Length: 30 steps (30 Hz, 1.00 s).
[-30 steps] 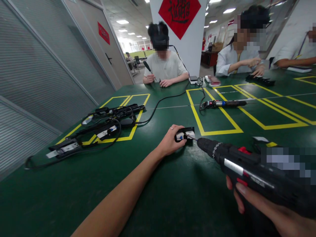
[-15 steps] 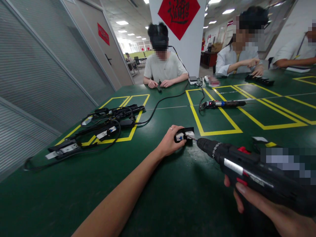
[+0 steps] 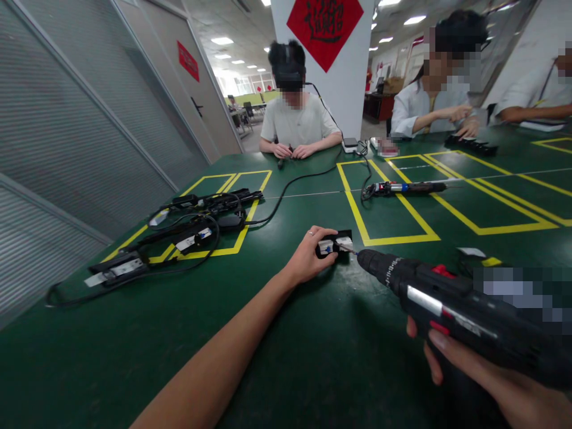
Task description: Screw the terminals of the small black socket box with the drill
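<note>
On the green table [image 3: 179,345], my left hand [image 3: 309,257] is closed around a small black housing [image 3: 345,235] with white and blue parts inside. The thumb lies along its near side and the fingers reach over its far side. My right hand [image 3: 487,375] grips a black power drill [image 3: 451,310] with red switches. Its bit points left and its tip meets the white part at the right end of the housing. The drill body hides most of the right palm and the handle's lower end.
Left of my hands lie black cable assemblies [image 3: 196,229] inside yellow tape lines. A soldering-iron-like tool [image 3: 404,188] with a coiled cord rests beyond the drill. Across the table a person [image 3: 297,122] handles small dark parts; another person [image 3: 440,107] works at the right over black pieces [image 3: 471,145].
My hands, the housing and the drill have hardly moved; the bit stays against the white part. Across the table, the person's hands have shifted the small dark parts slightly.
</note>
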### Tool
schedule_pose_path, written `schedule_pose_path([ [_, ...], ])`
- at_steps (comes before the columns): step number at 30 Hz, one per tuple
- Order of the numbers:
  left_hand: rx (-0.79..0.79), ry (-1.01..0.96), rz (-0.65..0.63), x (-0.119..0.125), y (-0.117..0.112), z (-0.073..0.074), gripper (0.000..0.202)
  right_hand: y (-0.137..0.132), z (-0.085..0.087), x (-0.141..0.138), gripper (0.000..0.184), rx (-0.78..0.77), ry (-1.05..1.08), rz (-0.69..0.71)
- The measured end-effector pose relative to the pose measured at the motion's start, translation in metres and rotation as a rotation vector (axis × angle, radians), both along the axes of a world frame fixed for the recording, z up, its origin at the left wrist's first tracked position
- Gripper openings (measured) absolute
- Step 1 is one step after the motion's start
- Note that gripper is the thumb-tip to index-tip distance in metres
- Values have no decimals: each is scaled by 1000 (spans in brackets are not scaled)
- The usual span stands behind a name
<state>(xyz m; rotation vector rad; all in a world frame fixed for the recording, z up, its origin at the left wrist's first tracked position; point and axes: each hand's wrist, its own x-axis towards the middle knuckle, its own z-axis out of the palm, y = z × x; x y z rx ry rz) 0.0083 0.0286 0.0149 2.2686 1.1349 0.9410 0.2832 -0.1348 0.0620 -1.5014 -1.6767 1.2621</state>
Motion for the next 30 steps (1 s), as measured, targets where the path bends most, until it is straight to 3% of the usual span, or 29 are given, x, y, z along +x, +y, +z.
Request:
schedule_pose_path([
  [5,0,22,-5,0,0,2,27,-2,2,-3,27,48,-1,-37],
  [21,31,20,-9,1,-1,0,27,2,-5,2,27,-28,-40,7],
  [28,12,20,3,1,-2,1,27,1,-6,1,33,57,-60,15],
  [30,3,23,0,1,-2,2,27,0,-4,0,30,147,-91,-15],
])
